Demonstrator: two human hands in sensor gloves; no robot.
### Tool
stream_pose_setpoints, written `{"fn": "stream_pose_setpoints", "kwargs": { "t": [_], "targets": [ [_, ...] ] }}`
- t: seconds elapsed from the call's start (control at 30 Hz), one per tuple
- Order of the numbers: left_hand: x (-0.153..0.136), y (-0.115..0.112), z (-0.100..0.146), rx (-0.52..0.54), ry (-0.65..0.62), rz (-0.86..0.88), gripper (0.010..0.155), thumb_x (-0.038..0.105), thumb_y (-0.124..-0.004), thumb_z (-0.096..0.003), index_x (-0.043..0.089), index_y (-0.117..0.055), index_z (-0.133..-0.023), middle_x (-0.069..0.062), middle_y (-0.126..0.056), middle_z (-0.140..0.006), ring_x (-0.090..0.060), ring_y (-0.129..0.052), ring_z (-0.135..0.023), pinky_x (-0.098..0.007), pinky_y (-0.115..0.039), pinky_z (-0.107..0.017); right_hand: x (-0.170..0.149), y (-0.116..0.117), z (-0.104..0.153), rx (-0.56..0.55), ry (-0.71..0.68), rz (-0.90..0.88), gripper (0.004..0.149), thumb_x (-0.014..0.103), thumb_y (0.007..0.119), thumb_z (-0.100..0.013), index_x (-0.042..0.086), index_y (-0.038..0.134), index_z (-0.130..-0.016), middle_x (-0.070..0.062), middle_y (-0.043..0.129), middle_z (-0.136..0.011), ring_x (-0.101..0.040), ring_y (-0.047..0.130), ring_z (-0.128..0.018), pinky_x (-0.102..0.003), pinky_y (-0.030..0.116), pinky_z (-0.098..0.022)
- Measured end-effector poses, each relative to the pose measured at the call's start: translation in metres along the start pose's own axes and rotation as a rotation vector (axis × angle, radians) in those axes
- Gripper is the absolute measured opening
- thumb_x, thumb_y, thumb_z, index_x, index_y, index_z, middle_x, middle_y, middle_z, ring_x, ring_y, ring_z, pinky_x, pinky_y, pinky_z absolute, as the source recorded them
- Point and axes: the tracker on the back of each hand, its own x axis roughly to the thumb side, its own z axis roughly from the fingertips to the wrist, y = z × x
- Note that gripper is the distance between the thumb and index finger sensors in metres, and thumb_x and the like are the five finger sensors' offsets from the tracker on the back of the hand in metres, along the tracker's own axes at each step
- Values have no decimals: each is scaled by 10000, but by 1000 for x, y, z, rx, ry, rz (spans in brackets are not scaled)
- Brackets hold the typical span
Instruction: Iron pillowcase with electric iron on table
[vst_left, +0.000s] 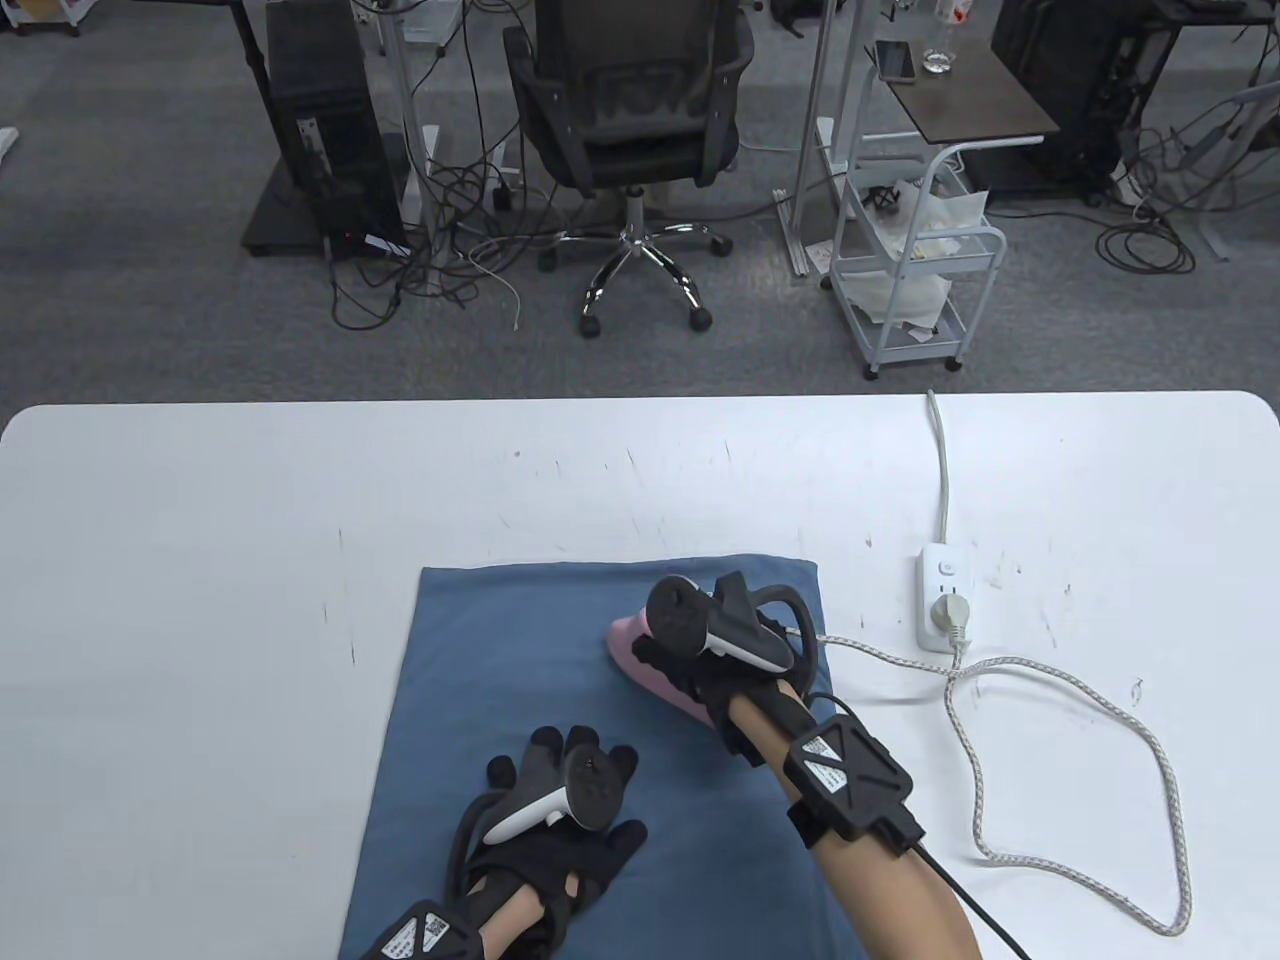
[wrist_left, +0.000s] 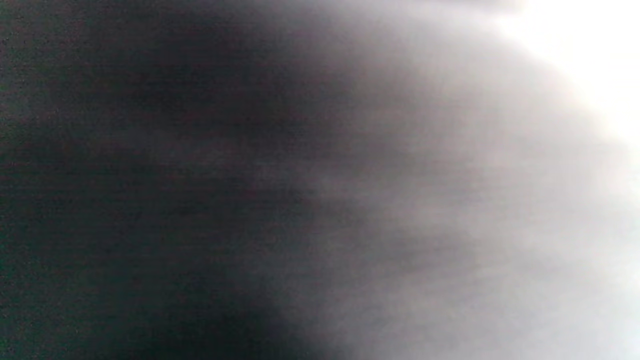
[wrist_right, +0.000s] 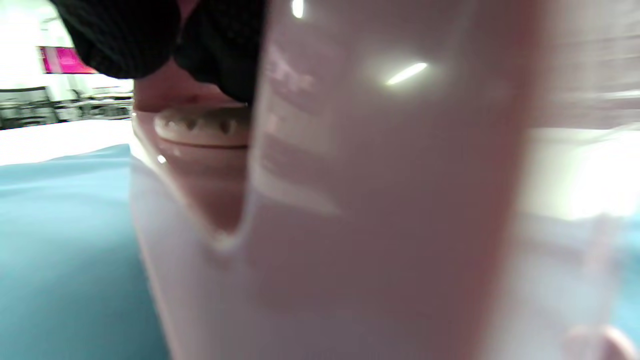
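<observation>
- The blue pillowcase (vst_left: 560, 720) lies flat on the white table (vst_left: 200, 560), reaching the near edge around its middle; its long axis runs from the near edge toward the far edge.
- The pink iron (vst_left: 650, 672) sits on the pillowcase's far right part, its long axis slanting, the tip pointing toward the table's far left corner.
- The right hand (vst_left: 715, 650) grips the iron's handle from above; its fingers wrap the handle.
- The left hand (vst_left: 560, 810) rests flat on the pillowcase near the near edge, fingers spread.
- The iron's braided cord (vst_left: 1090, 700) loops toward the right edge and plugs into a white power strip (vst_left: 943, 598).
- The right wrist view alone shows the iron's glossy pink body (wrist_right: 380, 200) close up, a dial under the gloved fingers (wrist_right: 220, 45), on blue cloth (wrist_right: 60, 240).
- The left wrist view is a dark blur; nothing can be told from it.
</observation>
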Motion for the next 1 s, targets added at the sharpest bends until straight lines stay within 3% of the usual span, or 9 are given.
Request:
{"fn": "stream_pose_setpoints", "kwargs": {
  "t": [0.1,0.23,0.5,0.6,0.7,0.83,1.0],
  "targets": [
    [0,0,0,0,0,0,751,658,-352,-475,441,181,-958,23,366,-976,-359,372,-883,-713,147,-562,16,5,9,36,-69,42,664,537,743,-447,129,681,-967,77,949,-481,-72,973,-264,-362,917,-363],
    [0,0,0,0,0,0,752,658,-352,-475,437,178,-961,19,363,-978,-360,372,-882,-713,148,-561,21,13,0,50,-96,74,665,533,741,-449,131,669,-975,77,940,-484,-75,968,-271,-365,914,-371],
    [0,0,0,-1,-3,-5,753,659,-352,-474,439,181,-959,15,365,-977,-365,371,-882,-716,146,-561,7,15,-74,32,107,46,670,528,735,-454,124,650,-981,80,919,-475,-72,948,-264,-364,908,-367],
    [0,0,0,-1,-3,-5,753,659,-352,-475,439,181,-959,14,364,-978,-365,370,-883,-716,146,-561,10,15,-83,34,131,39,664,525,735,-455,127,649,-980,79,915,-476,-73,944,-264,-363,905,-368],
    [1,0,0,-1,-3,-6,753,659,-352,-475,438,180,-960,14,364,-978,-366,369,-883,-716,145,-562,10,12,-81,44,107,10,661,526,747,-450,134,659,-975,79,928,-478,-73,953,-264,-360,908,-367],
    [1,0,0,-1,-3,-7,753,659,-351,-475,438,181,-959,15,364,-978,-365,370,-884,-716,146,-563,25,8,-54,-25,-33,-39,662,526,749,-445,131,667,-970,83,940,-477,-74,966,-257,-363,916,-359],
    [1,0,0,0,-3,-7,755,659,-350,-474,437,184,-959,16,365,-978,-362,373,-883,-716,146,-563,49,11,-28,38,-176,38,664,528,750,-445,138,671,-976,78,946,-486,-78,972,-271,-365,915,-371]
  ]
}}
